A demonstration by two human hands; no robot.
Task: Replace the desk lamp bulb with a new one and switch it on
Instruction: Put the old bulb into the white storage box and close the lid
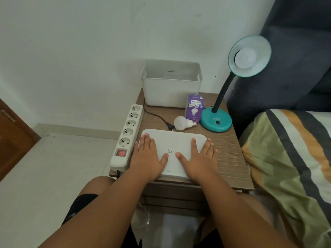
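Note:
A teal desk lamp stands at the table's right with its base (215, 121) near the back edge and its shade (249, 56) tilted toward me, a white bulb (245, 58) screwed inside. A loose white bulb (183, 123) lies on its side in front of a purple bulb box (194, 109). The lamp's black plug (169, 125) lies unplugged beside the loose bulb. My left hand (147, 156) and my right hand (200, 158) rest flat, fingers spread, on a white lid (177, 142) at the table's front.
A white power strip (128, 135) with a lit red switch lies along the wooden table's (227, 151) left edge. An open white bin (171, 83) stands at the back. A bed with a striped pillow (290, 158) is on the right.

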